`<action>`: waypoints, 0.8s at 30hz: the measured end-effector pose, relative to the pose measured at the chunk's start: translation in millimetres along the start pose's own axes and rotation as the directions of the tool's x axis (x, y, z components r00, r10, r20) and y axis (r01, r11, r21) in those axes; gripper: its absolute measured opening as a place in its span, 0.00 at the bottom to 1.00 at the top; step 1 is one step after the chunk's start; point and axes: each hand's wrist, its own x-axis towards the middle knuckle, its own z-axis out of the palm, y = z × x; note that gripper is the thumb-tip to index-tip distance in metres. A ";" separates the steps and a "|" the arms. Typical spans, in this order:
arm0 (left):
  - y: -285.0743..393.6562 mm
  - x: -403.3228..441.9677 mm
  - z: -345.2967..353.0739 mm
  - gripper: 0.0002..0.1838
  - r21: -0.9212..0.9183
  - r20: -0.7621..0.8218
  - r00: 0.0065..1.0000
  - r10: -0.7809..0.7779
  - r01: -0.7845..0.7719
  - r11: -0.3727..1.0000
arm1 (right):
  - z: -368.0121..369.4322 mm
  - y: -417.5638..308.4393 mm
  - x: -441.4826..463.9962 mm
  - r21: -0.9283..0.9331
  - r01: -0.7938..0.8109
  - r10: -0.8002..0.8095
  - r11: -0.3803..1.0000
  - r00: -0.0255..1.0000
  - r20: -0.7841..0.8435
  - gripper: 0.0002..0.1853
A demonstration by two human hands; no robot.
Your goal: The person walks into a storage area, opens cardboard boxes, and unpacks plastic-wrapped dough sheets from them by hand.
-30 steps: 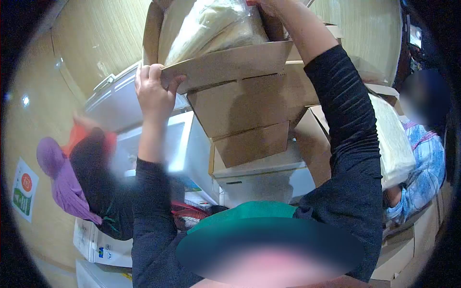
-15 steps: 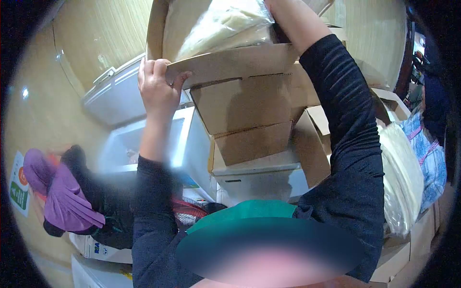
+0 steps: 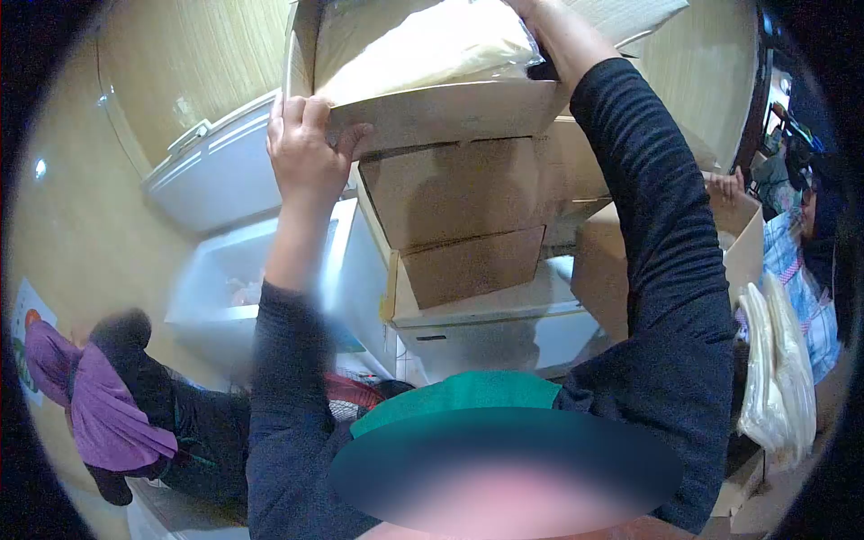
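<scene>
An open cardboard box [image 3: 441,112] is raised at the top of the head view. Inside it lies a clear plastic bag of pale, cream-coloured contents [image 3: 432,54]. My left hand [image 3: 310,148] grips the box's near left edge, fingers over the rim and thumb against the front wall. At the top edge of the view, my right hand [image 3: 531,11] is by the box's right side, close to the bag. Its fingers are hidden, so what it holds cannot be made out. Under the raised box is another cardboard box [image 3: 472,193] with its flaps hanging down.
An open white chest freezer [image 3: 342,261] stands left of centre. A person in a purple head covering [image 3: 117,405] bends at the left. On the right, another person's hand [image 3: 727,184] holds a cardboard box [image 3: 742,234], above pale plastic-wrapped packs [image 3: 778,369] and a blue checked bag [image 3: 796,297].
The cardboard box at the right has shifted, and another person's hand now shows on it. The plastic-wrapped packs there moved right and down. My hands stay at the raised box, nearly unmoved.
</scene>
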 end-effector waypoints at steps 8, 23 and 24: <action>5.9 -7.4 -5.4 0.23 -0.012 0.071 0.995 -0.072 0.073 0.997 | -17.6 17.2 -7.2 -0.042 -0.002 0.004 0.999 0.999 0.050 0.15; 1.0 -3.0 -10.7 0.26 -0.015 0.035 0.999 -0.034 0.034 0.999 | 6.8 -22.3 1.1 0.156 -0.368 0.348 0.917 0.927 0.141 0.09; 1.4 -3.0 -10.6 0.26 -0.014 0.034 0.999 -0.034 0.034 0.999 | -5.9 -7.2 15.1 0.155 -0.368 0.348 0.917 0.927 0.142 0.09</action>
